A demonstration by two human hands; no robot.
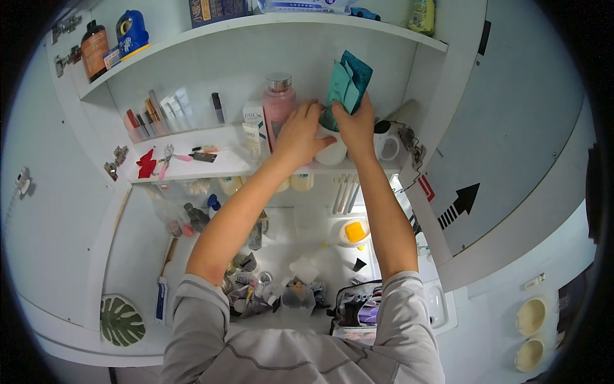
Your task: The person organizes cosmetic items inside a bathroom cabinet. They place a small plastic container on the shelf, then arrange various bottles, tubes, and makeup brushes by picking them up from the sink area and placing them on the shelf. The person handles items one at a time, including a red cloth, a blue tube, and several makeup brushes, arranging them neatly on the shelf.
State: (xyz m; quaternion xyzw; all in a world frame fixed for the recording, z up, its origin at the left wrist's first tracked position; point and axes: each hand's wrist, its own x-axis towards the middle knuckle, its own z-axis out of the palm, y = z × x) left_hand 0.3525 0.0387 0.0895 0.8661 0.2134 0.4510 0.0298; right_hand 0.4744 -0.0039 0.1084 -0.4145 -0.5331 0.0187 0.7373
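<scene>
In the cabinet, my right hand (355,125) pinches teal sachets (346,82) that stand upright in the mouth of a round white container (332,152). My left hand (299,133) curls against the container's left side, its thumb lying across the front near the rim. The inside of the container is hidden. Just left of that hand stands a pink bottle with a silver cap (279,102). A white box (253,114) and a small white tube (252,136) are beside the bottle. Right of my right hand sits a white holder (387,147).
The upper shelf (268,30) runs above my hands. A clear organizer with cosmetic tubes (150,125) stands at left, near a red bow (146,164) and an eyelash curler (168,155). Open cabinet doors (505,141) flank me. Below are a cluttered counter and an open bag (355,301).
</scene>
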